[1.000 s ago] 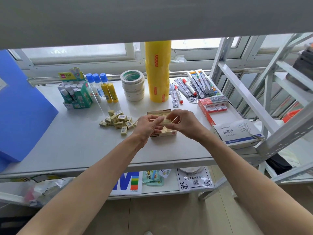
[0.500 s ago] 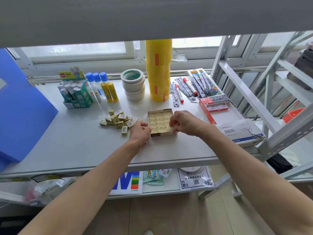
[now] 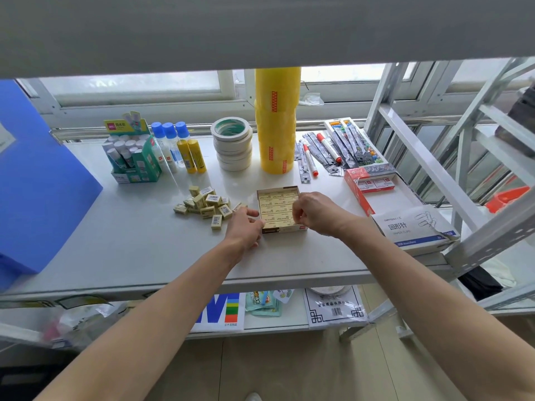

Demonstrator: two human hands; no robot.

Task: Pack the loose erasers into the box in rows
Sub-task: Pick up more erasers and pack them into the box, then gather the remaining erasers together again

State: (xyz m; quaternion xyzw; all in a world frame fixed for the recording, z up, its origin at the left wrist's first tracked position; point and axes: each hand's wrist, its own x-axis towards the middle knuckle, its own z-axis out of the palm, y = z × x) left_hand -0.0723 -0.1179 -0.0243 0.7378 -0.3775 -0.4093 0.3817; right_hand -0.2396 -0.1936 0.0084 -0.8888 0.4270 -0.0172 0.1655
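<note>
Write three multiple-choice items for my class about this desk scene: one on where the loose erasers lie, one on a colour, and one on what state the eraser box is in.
1. Where is the pile of loose erasers relative to the box?
A. To its left
B. To its right
C. Inside the blue folder

2. What colour is the tall stack of tape rolls?
A. Green
B. Yellow
C. Red

3. What state is the box in?
A. Closed with a lid
B. Open and empty
C. Open, with erasers in rows

Answers:
1. A: the pile lies on the table left of the box, beside the left hand.
2. B: the stack behind the box is yellow with red marks.
3. C: rows of erasers show inside the open box, where the right hand is working.
</note>
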